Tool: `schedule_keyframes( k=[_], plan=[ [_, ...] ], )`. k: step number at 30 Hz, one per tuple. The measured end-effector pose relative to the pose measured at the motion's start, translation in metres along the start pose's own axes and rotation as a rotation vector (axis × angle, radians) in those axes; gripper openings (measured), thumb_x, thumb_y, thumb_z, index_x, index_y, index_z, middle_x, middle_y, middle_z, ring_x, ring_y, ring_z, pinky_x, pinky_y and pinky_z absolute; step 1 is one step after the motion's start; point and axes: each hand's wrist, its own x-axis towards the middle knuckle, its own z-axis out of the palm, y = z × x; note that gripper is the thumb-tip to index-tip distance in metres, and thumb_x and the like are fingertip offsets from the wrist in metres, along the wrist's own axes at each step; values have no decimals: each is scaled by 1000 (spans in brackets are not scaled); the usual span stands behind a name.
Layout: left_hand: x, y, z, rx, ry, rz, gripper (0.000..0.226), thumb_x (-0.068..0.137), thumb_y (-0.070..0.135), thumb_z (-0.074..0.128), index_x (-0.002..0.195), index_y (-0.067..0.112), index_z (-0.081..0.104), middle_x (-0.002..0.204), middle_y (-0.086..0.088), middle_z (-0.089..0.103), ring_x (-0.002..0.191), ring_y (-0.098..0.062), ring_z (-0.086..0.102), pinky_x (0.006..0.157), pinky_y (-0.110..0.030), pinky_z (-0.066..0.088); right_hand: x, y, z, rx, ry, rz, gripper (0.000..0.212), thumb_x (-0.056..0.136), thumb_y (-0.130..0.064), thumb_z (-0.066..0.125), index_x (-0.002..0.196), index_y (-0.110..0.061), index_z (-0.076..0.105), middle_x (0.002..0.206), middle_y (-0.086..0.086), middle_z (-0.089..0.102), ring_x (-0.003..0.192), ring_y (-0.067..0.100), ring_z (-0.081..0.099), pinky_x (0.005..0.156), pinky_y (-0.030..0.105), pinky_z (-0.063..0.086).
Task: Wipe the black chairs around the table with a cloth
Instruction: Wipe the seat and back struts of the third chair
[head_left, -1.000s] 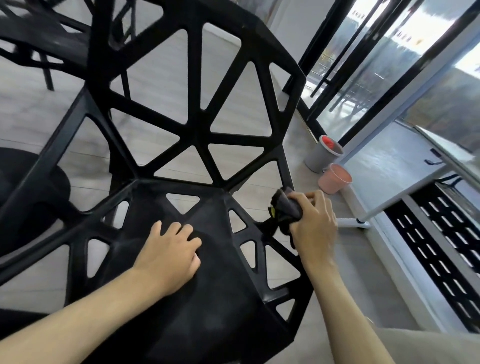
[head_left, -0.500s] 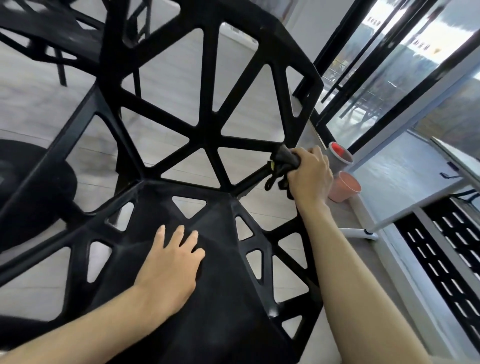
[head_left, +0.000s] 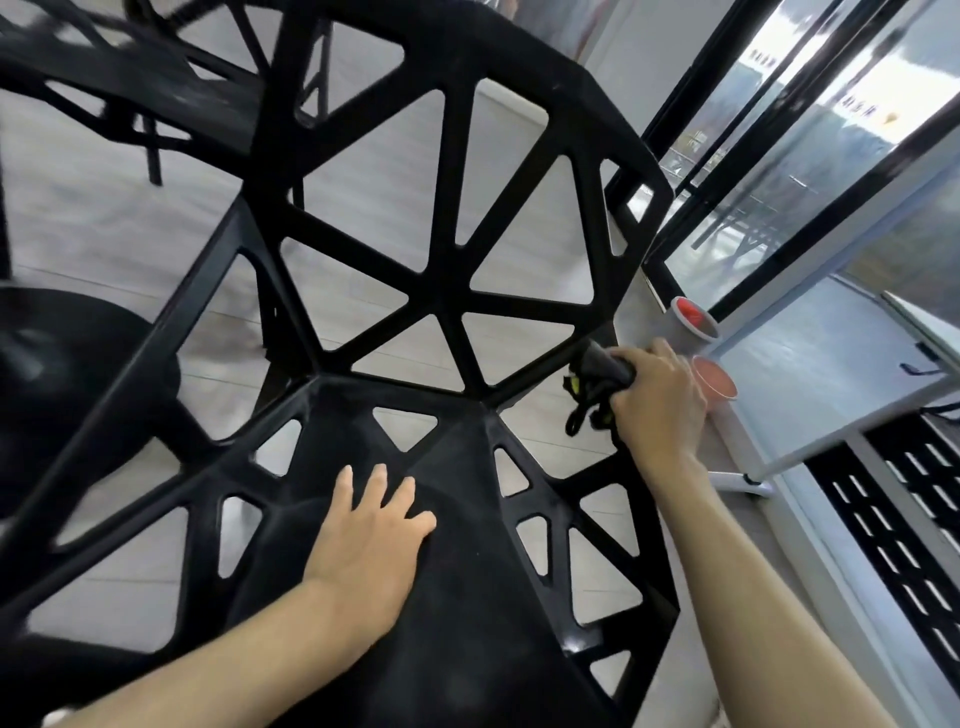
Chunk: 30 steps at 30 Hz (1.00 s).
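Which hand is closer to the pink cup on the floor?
Right. The right hand sits beside the pink cup; the left hand rests on the chair seat, farther away.

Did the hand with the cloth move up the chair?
Yes. The right hand with the cloth climbed from the seat's edge to the chair backrest's lower corner.

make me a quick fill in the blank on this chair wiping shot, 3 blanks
1. The right hand grips a dark ____ against the black chair.
2. The left hand rests flat on the chair's ____.
3. On the floor by the glass door stand ____ small pots.

Missing words: cloth; seat; two
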Motion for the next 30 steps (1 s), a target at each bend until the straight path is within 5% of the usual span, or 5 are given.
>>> schedule_keyframes(
  k=[4, 8, 12, 18, 30],
  plan=[
    [4, -2, -2, 6, -6, 19, 66, 96, 15, 61, 154, 32, 35, 174, -8, 6, 159, -38, -3, 125, -62, -4, 48, -23, 16, 110, 130, 154, 37, 81, 1, 64, 104, -25, 75, 92, 0, 70, 94, 29, 63, 84, 46, 52],
    [4, -1, -6, 70, -50, 59, 63, 100, 22, 55, 157, 28, 28, 173, -12, -4, 158, -40, -10, 123, -65, -8, 17, -42, 44, -29, 24, -57, 32, 76, 1, 66, 95, -23, 75, 86, -1, 69, 90, 29, 59, 78, 38, 39],
    [4, 3, -9, 121, -66, 76, 63, 104, 26, 50, 160, 24, 23, 173, -14, -5, 158, -43, -12, 122, -68, -9, 12, -43, 51, -137, -27, -175, 32, 71, -1, 74, 95, -23, 74, 92, 0, 65, 91, 30, 57, 75, 41, 42],
    [6, 10, -17, 92, -67, 74, 57, 103, 24, 50, 157, 19, 33, 173, -17, 1, 158, -43, -7, 123, -68, -6, 27, -30, 27, -8, 134, 145, 42, 74, 3, 62, 105, -22, 76, 101, 4, 61, 104, 31, 52, 85, 42, 43],
    [7, 7, -18, 54, -105, 50, 64, 101, 26, 57, 159, 21, 32, 172, -17, 7, 158, -43, -5, 123, -66, -7, -41, -77, 108, -12, -116, 13, 41, 74, 3, 65, 104, -21, 74, 93, 2, 61, 94, 28, 53, 76, 40, 46]
  ],
)
